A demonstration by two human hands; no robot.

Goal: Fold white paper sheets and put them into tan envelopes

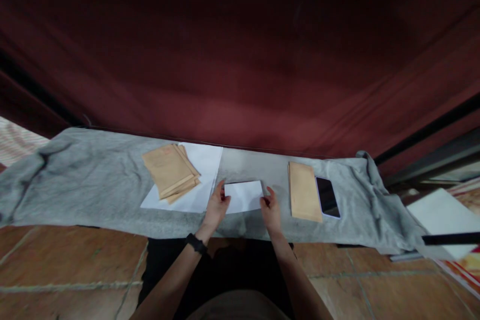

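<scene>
A folded sheet of white paper [243, 197] is held between my two hands over the grey cloth. My left hand [217, 205] grips its left edge, thumb on top and fingers behind. On the other side, my right hand [270, 210] pinches the lower right edge with the thumb, its index finger curled above. To the left, a pile of brown envelopes [170, 170] lies partly on flat white paper sheets [206, 165]. A neat stack of brown envelopes [304, 191] sits to the right of my right hand.
A phone [328, 197] lies just right of the envelope stack. Grey cloth [93, 180] covers the narrow surface, with a dark red panel [232, 85] rising behind it. Tiled floor [75, 260] shows below the front edge; a white sheet [446, 220] is at far right.
</scene>
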